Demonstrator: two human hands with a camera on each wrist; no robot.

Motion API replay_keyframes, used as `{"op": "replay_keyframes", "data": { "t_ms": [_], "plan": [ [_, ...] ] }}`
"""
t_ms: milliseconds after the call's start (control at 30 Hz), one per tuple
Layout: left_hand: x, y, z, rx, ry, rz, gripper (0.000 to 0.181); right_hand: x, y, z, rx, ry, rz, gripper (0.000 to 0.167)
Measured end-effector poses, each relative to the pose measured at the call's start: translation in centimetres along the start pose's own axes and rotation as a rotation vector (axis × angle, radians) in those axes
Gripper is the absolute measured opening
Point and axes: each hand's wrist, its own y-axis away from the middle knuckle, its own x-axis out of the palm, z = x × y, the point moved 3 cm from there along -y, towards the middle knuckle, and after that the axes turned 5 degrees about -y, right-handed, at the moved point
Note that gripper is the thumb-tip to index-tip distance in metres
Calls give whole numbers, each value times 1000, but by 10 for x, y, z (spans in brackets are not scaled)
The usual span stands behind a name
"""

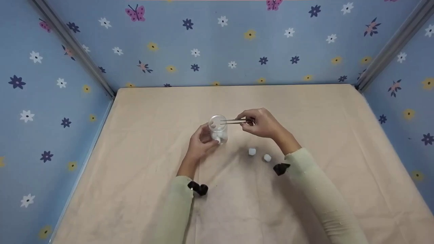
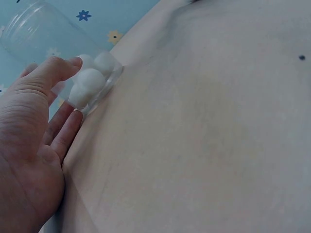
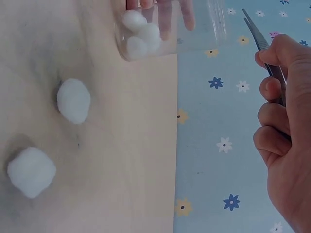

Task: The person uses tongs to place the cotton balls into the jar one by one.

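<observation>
Pale green sleeves [image 1: 322, 193], matte and finely creased along the right forearm, lie nearest the camera, each with a small black device [image 1: 280, 168] at the cuff, just behind the hand. Left hand [image 1: 199, 145]: fingers and thumb curled round the lower body of a clear jar [image 1: 224, 132], grip engaged. Jar wall is smooth, glossy and cylindrical, with a ringed rim; plastic or glass cannot be determined. Its long axis stands near upright, mouth facing up above the grip, base below it; contact between base and cloth cannot be confirmed. Several cotton balls [image 2: 91, 80], white, rounded and soft-surfaced, are heaped at the base, level with the gripping fingers. Right hand [image 1: 262, 123]: thumb and forefinger pinch a pair of slim metal tweezers [image 1: 234, 122], remaining fingers curled in behind. Tweezers are ribbed near the pinch and taper to narrow tips, slightly parted. Their long axis runs nearly level, tips pointing left from the pinch, over the jar mouth in the head view. Two loose cotton balls [image 1: 252, 151], fuzzy and slightly blocky in outline, rest below the right-hand grip on the wearer's side, just beside each other, apart. Beige cloth [image 1: 237, 203], lightly wrinkled, extends beneath both grips; beyond them rises a smooth blue panel [image 1: 206, 40] printed with flowers and butterflies.
</observation>
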Motion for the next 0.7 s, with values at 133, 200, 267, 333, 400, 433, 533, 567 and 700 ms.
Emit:
{"op": "replay_keyframes", "data": {
  "t_ms": [133, 200, 267, 333, 400, 433, 533, 567, 700],
  "plan": [
    [0, 1, -1, 3, 0, 2, 76, -4, 6, 0, -37, -10, -26, 26],
    [0, 1, 0, 4, 1, 2, 76, -5, 9, -1, -45, -19, -35, 27],
    [-1, 1, 0, 1, 1, 2, 76, -7, 12, -2, -44, -27, -39, 27],
    [-1, 0, 2, -1, 1, 1, 76, -8, 16, -2, -40, -31, -39, 27],
    [-1, 0, 3, 1, 0, 2, 75, -9, 19, -2, -36, -28, -43, 26],
    [-1, 0, 3, 3, 4, 5, 75, -9, 21, -3, -34, -27, -44, 25],
    [-1, 0, 2, 12, 10, 14, 74, -11, 27, -4, -33, -24, -51, 24],
    [-1, 0, 1, 13, 11, 17, 74, -11, 29, -5, -35, -21, -55, 24],
    [0, 0, 1, 11, 13, 21, 75, -12, 37, -8, -50, -6, -64, 22]
  ]
}}
